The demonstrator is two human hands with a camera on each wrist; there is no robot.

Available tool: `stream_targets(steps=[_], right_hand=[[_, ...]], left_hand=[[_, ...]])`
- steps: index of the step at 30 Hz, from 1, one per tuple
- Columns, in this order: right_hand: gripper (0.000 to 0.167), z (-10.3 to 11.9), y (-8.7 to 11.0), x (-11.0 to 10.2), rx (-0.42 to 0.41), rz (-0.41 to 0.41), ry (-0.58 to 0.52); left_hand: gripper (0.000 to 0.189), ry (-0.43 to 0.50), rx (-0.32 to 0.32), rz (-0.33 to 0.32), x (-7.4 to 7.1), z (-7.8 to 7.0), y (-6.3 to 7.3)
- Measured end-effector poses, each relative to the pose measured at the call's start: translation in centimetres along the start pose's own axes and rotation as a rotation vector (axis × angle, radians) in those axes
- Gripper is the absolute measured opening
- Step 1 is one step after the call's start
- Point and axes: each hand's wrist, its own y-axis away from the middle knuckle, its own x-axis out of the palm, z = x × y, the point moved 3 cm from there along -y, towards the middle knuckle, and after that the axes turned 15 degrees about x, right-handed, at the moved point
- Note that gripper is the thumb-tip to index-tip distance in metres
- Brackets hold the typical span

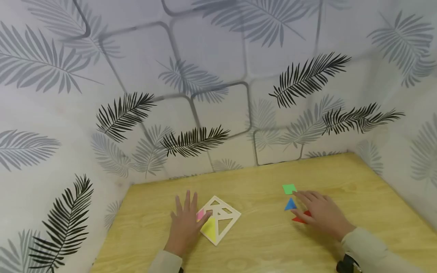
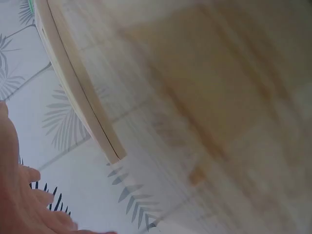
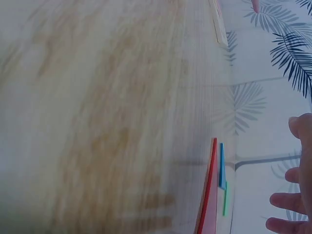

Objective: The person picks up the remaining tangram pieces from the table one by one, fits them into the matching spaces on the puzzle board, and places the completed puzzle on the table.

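Observation:
My left hand (image 1: 186,223) lies at the left side of a pale square puzzle board (image 1: 236,214), fingers spread and straight, thumb reaching over its edge. Inside the board sit a yellow triangular piece (image 1: 210,231) and a pink piece (image 1: 200,215), the pink one partly hidden by the hand. Several other cutouts show bare tabletop. To the right, my right hand (image 1: 322,214) is held over a red piece (image 1: 299,219), covering part of it. Its loosely extended fingers reach towards a green four-sided piece (image 1: 289,189) and a blue triangle (image 1: 290,204). Nothing is gripped by either hand.
The wood-grain table (image 1: 259,235) carries the board on the left and loose pieces on the right. Leaf-patterned cloth (image 1: 218,113) rises behind its back edge and along both sides. In the left wrist view the board (image 2: 80,92) appears edge-on.

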Motion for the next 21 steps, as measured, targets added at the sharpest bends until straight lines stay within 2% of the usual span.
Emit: stream_targets(steps=[5, 8, 13, 18, 21], right_hand=[[0.054, 0.8, 0.1, 0.4, -0.043, 0.001, -0.068], [0.042, 1.5, 0.1, 0.8, -0.107, 0.001, -0.118], [0.029, 2.6, 0.5, 1.8, -0.205, 0.088, -0.153], [0.03, 4.1, 0.3, 2.5, -0.234, 0.159, -0.163], [0.029, 5.1, 0.0, 2.7, -0.246, 0.186, -0.165]], left_hand=[[0.084, 0.001, 0.037, 0.019, 0.6, -0.2, 0.5], [0.083, -0.016, 0.052, 0.014, 0.7, -0.2, 0.6], [0.082, -0.051, 0.068, 0.036, 0.7, -0.4, 0.9], [0.078, -0.088, 0.082, 0.026, 0.6, -0.5, 1.1], [0.078, -0.102, 0.087, 0.042, 0.7, -0.6, 1.3]])
